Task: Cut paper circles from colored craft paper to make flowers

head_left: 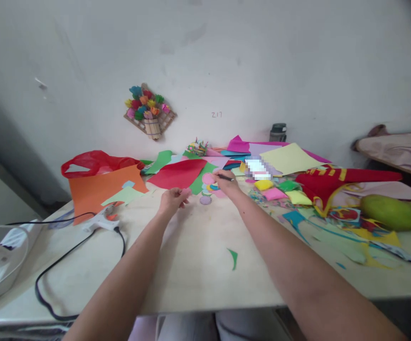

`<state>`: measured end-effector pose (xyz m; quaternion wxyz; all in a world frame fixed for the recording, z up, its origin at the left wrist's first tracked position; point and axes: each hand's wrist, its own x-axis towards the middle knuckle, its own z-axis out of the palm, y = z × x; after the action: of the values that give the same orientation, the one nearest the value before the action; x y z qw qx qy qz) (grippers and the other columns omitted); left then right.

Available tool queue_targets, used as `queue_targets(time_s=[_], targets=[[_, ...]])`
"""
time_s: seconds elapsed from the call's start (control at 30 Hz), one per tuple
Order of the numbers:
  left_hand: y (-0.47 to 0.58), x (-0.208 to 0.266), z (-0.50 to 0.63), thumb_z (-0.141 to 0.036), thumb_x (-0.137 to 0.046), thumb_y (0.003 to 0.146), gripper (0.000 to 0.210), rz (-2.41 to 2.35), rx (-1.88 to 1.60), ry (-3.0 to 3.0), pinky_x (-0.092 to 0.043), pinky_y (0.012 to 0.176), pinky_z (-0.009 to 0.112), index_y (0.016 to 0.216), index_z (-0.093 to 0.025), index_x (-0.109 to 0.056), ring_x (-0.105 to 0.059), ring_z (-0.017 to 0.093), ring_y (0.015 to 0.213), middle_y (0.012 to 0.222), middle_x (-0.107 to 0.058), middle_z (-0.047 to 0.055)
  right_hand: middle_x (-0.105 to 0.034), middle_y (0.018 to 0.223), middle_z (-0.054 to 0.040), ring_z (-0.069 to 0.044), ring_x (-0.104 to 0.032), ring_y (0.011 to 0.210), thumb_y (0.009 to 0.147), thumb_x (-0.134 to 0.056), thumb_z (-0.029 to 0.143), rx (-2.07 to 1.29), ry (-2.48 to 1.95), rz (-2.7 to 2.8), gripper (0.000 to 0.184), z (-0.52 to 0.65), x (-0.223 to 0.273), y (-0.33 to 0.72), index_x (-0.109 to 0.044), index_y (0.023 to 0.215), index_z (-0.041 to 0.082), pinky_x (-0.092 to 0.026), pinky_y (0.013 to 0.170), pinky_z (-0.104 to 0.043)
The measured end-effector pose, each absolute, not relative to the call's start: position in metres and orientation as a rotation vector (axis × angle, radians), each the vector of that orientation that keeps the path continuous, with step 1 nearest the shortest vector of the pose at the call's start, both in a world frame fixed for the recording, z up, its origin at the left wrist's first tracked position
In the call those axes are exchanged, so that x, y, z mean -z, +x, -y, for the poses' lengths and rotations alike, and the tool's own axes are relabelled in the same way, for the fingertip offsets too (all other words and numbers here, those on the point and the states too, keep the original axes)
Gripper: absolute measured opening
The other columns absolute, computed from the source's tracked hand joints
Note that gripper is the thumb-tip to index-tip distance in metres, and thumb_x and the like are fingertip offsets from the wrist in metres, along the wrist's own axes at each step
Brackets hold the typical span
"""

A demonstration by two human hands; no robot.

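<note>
My right hand is closed around a dark pen, near a pink paper circle. Left of it, my left hand pinches a small pink paper piece, partly hidden by the fingers. Between the hands lie several small coloured paper discs, a lilac disc closest to me. Behind them are a red paper sheet with a curved edge and a green sheet.
A white glue gun with a black cord lies left, near a power strip and orange paper. Clay packets, a phone, red cloth and green fruit are right. A green scrap lies in front.
</note>
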<state>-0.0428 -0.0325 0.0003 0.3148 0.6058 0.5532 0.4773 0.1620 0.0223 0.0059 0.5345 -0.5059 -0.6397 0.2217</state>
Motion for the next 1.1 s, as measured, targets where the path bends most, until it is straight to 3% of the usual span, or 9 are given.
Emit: queue_targets(time_s=[0.17, 0.3, 0.63, 0.8, 0.97, 1.1], targets=[[-0.033, -0.006, 0.023, -0.048, -0.061, 0.065, 0.034, -1.397, -1.257, 1.546, -0.039, 0.042, 0.020, 0.061, -0.015, -0.055, -0.054, 0.009, 0.041, 0.060, -0.065, 0.004, -0.061, 0.067, 0.0012, -0.014, -0.054, 0.067, 0.077, -0.046, 0.039, -0.256, -1.272, 1.796, 0.025, -0.013, -0.008, 0.180, -0.063, 0.074, 0.021, -0.037, 0.058, -0.022], [-0.021, 0.004, 0.021, -0.047, -0.061, 0.065, 0.033, -1.290, -1.343, 1.452, -0.040, 0.045, 0.020, 0.068, -0.015, -0.052, -0.057, 0.010, 0.045, 0.062, -0.066, 0.003, -0.062, 0.070, 0.0011, -0.013, -0.054, 0.067, 0.078, -0.045, 0.036, -0.246, -1.297, 1.927, 0.023, -0.004, -0.002, 0.183, -0.063, 0.074, 0.021, -0.035, 0.058, -0.021], [-0.022, 0.012, 0.029, -0.054, -0.062, 0.063, 0.041, -1.268, -1.379, 1.397, -0.032, 0.037, 0.018, 0.068, -0.016, -0.047, -0.051, 0.008, 0.039, 0.055, -0.061, 0.001, -0.064, 0.074, 0.0018, -0.016, -0.057, 0.075, 0.072, -0.055, 0.032, -0.241, -1.430, 2.036, 0.014, -0.003, 0.011, 0.153, -0.065, 0.066, 0.025, -0.038, 0.063, -0.024], [-0.024, 0.012, 0.031, -0.054, -0.061, 0.063, 0.040, -1.267, -1.369, 1.431, -0.027, 0.035, 0.018, 0.067, -0.015, -0.051, -0.046, 0.006, 0.036, 0.054, -0.060, 0.000, -0.067, 0.083, -0.0011, -0.019, -0.060, 0.082, 0.077, -0.051, 0.030, -0.166, -1.439, 1.997, 0.017, 0.003, 0.005, 0.153, -0.067, 0.079, 0.027, -0.040, 0.066, -0.027], [-0.021, 0.012, 0.030, -0.052, -0.063, 0.063, 0.039, -1.222, -1.342, 1.450, -0.026, 0.034, 0.019, 0.068, -0.015, -0.055, -0.039, 0.005, 0.033, 0.047, -0.056, -0.002, -0.065, 0.064, -0.0008, -0.015, -0.060, 0.067, 0.081, -0.045, 0.041, -0.440, -1.252, 1.816, 0.029, 0.005, 0.001, 0.153, -0.065, 0.090, 0.022, -0.043, 0.061, -0.024], [-0.013, 0.012, 0.032, -0.052, -0.062, 0.064, 0.038, -1.157, -1.294, 1.505, -0.028, 0.034, 0.019, 0.070, -0.015, -0.057, -0.038, 0.006, 0.033, 0.045, -0.053, -0.004, -0.064, 0.068, 0.0000, -0.010, -0.054, 0.053, 0.076, -0.047, 0.050, -0.780, -1.010, 1.773, 0.036, 0.003, 0.005, 0.147, -0.063, 0.087, 0.019, -0.042, 0.051, -0.021]])
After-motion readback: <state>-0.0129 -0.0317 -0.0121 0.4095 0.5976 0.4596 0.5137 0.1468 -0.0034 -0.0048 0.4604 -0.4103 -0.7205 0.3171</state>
